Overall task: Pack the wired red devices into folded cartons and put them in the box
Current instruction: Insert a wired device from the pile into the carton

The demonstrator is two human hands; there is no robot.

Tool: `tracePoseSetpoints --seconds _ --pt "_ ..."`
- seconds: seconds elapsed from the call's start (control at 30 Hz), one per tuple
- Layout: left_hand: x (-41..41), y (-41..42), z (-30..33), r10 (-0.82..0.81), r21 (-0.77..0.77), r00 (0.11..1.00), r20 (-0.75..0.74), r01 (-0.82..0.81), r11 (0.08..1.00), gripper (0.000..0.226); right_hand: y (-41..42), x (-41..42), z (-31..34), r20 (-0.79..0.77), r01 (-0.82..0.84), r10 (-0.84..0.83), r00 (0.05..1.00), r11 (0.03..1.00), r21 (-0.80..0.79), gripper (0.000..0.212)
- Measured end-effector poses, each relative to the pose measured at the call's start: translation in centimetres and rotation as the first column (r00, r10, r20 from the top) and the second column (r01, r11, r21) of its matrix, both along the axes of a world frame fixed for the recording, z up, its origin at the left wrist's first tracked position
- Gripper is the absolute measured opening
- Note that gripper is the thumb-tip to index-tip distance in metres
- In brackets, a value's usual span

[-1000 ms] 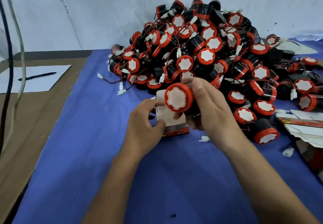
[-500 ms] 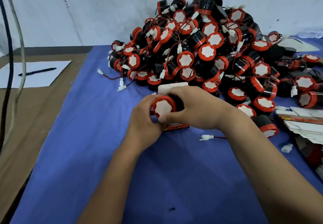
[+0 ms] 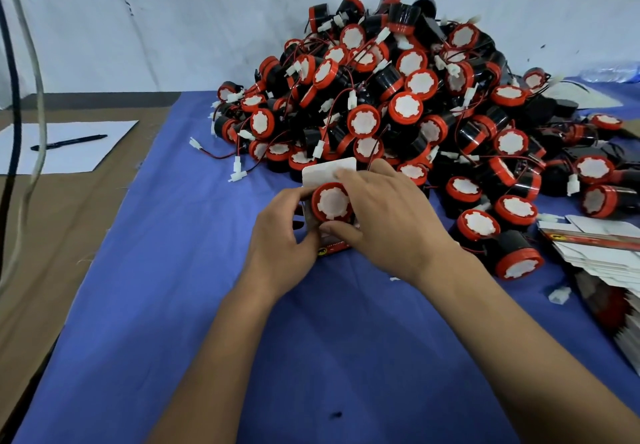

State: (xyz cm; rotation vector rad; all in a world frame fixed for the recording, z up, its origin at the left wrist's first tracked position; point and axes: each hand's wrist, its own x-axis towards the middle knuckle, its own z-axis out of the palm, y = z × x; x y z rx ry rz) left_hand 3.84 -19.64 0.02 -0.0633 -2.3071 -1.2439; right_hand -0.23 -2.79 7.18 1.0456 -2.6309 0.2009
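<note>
Between two hands (image 3: 346,222), one device (image 3: 331,202), one carton (image 3: 327,173)

No text could be read anywhere. The small red-edged cardboard carton (image 3: 333,247) held at the centre of the frame carried a yellow emblem and a line of light print on its red strip, too small to make out. The stack of flat red-and-white cartons (image 3: 595,246) at the right edge bore a similar yellow mark, equally illegible.
</note>
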Motion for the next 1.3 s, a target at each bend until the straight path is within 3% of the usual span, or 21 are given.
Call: tracePoseSetpoints --seconds 0.07,0.2,0.27,0.37,0.47,0.53,0.63,0.7,0.77,0.83,0.9,1.03,1.1,1.17,1.3 --pt "0.0 0.0 0.2 -0.004 0.013 1.0 -0.004 0.004 1.0 0.047 0.2 -0.1 0.1 -0.003 -0.008 0.008 1.0 0.998 -0.058 0.05" --pt "0.3 0.4 0.7 -0.111 -0.03 0.993 -0.031 0.11 0.993 0.072 -0.2 -0.3 0.0 -0.07 0.021 -0.015 0.997 0.996 0.085 0.029" --pt "0.2 0.6 0.5 -0.1 -0.04 0.994 -0.036 0.099 0.994 0.054 -0.6 0.0 -0.4 -0.025 0.015 -0.013 1.0 0.996 0.086 0.015" --pt "-0.3 1.0 -0.3 -0.012 0.028 0.999 -0.035 0.013 1.0 0.012 -0.7 0.2 -1.5 0.072 0.034 -0.037 0.997 0.999 0.04 0.02" --pt "-0.9 2.1 -0.9 0.082 -0.019 0.995 -0.056 -0.083 0.996 0.011 0.6 0.7 -1.5 0.012 0.061 -0.06 0.998 0.991 -0.116 0.021" --pt "-1.3 2.6 -1.0 0.12 0.009 0.991 -0.05 -0.12 0.993 0.018 1.9 0.8 -1.2 -0.035 0.162 -0.177 0.984 0.954 -0.254 0.027" --pt "-1.6 2.7 -1.2 0.137 0.084 0.99 -0.021 -0.135 0.987 0.023 3.4 -0.1 -0.6 0.191 0.427 -0.414 0.89 0.904 -0.031 0.032" --pt "-1.6 2.9 -1.2 0.146 0.113 0.989 -0.005 -0.145 0.983 0.022 3.5 -0.3 -0.1 0.305 0.474 -0.449 0.84 0.88 -0.011 0.021" --pt "-1.6 3.2 -1.1 0.151 0.127 0.988 0.019 -0.152 0.98 0.021 2.5 0.2 0.4 0.248 0.451 -0.409 0.878 0.88 -0.147 0.007" --pt "-1.6 3.5 -1.0 0.131 0.135 0.991 0.03 -0.134 0.982 0.02 0.8 0.7 0.8 0.163 0.371 -0.341 0.926 0.902 -0.22 0.008" --pt "-1.5 3.5 -0.9 0.095 0.154 0.995 0.024 -0.098 0.983 0.019 -0.9 1.0 0.7 0.176 0.303 -0.275 0.945 0.941 -0.154 0.015" --pt "-1.3 3.0 -0.5 0.006 0.198 0.999 0.04 -0.014 0.98 0.025 -2.8 0.2 0.4 0.21 0.31 -0.316 0.925 0.949 0.065 0.039" --pt "-1.4 2.7 -0.3 -0.022 0.216 0.997 0.07 0.006 0.976 0.032 -3.2 -0.7 0.7 0.165 0.294 -0.306 0.938 0.951 0.092 0.03" --pt "-1.4 2.5 -0.2 -0.032 0.219 0.996 0.086 0.012 0.976 0.042 -3.7 -1.5 1.2 0.195 0.252 -0.267 0.944 0.963 0.098 0.005" --pt "-1.5 2.4 0.0 -0.012 0.193 0.995 0.094 -0.007 0.981 0.048 -3.9 -2.4 1.9 0.308 0.185 -0.214 0.927 0.975 0.122 0.015"
